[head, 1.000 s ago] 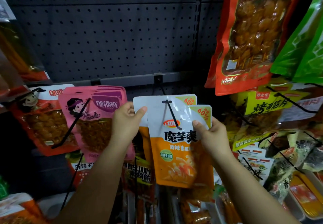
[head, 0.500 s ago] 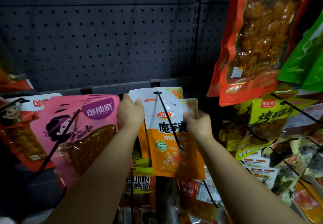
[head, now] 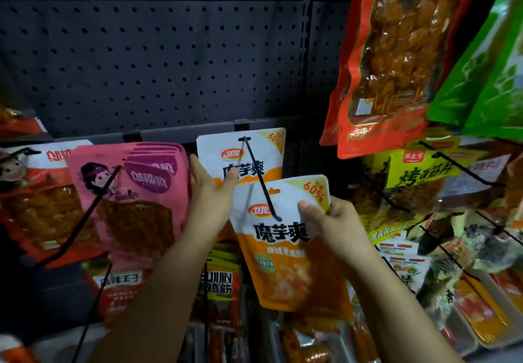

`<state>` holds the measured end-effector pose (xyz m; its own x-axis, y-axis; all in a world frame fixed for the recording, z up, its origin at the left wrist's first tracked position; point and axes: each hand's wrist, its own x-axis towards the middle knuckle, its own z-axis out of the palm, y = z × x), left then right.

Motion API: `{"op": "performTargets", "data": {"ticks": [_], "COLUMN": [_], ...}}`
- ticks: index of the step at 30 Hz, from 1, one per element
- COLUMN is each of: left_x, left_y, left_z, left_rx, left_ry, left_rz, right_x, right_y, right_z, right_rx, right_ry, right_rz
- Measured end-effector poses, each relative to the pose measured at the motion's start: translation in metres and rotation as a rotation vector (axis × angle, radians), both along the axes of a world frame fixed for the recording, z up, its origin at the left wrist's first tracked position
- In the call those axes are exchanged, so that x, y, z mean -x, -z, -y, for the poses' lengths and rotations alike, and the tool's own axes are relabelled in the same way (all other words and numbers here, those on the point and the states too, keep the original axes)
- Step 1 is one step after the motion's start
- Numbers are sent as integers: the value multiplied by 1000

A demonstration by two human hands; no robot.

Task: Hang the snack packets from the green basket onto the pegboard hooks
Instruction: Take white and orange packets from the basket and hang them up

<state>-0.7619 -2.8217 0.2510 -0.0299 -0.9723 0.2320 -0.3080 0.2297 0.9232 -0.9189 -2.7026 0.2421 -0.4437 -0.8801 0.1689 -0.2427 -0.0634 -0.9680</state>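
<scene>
Two white-and-orange snack packets are on one black hook (head: 261,181) of the dark pegboard (head: 158,60). The rear packet (head: 249,153) hangs far back near the rail. My left hand (head: 210,198) lies against its lower left part with straight fingers. The front packet (head: 285,252) sits lower and nearer to me, tilted, with the hook running through its hang hole and the tip showing in front of it. My right hand (head: 331,221) pinches its upper right corner, thumb on the face. The green basket is out of view.
Pink packets (head: 133,201) and red packets (head: 36,201) hang on hooks to the left. A big red packet (head: 396,60), green packets (head: 489,79) and yellow packets (head: 424,173) crowd the right. More snacks hang and lie below. The upper pegboard has no hooks.
The two packets have come apart: the rear one stays back by the rail, and my right hand has moved down and towards me with the front one. My left fingers have straightened.
</scene>
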Motion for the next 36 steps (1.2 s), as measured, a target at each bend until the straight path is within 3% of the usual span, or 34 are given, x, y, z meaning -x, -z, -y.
{"op": "performTargets", "data": {"ticks": [3, 7, 13, 19, 29, 33, 36], "left_x": [-6, -21, -44, -50, -40, -38, -40], "left_y": [6, 13, 8, -21, -19, -10, -1], "left_z": [-42, -82, -111, -119, -111, -103, -94], "left_rx": [46, -56, 90, 211, 125, 102, 61], "left_ry": [130, 245, 337, 330, 267, 208, 240], "left_rz": [-135, -239, -285, -387, -416, -416, -496], "right_x": [-1, -1, -11, -22, -28, -26, -23], "right_y": [5, 12, 1, -21, -20, -13, -6], "right_z": [-21, -42, -69, -71, -62, -50, -38], "right_rx": [-2, 6, 131, 273, 211, 190, 172], "right_ry": [-96, -154, -226, -229, -123, -95, -82], "right_rz": [85, 219, 164, 186, 285, 238, 247]}}
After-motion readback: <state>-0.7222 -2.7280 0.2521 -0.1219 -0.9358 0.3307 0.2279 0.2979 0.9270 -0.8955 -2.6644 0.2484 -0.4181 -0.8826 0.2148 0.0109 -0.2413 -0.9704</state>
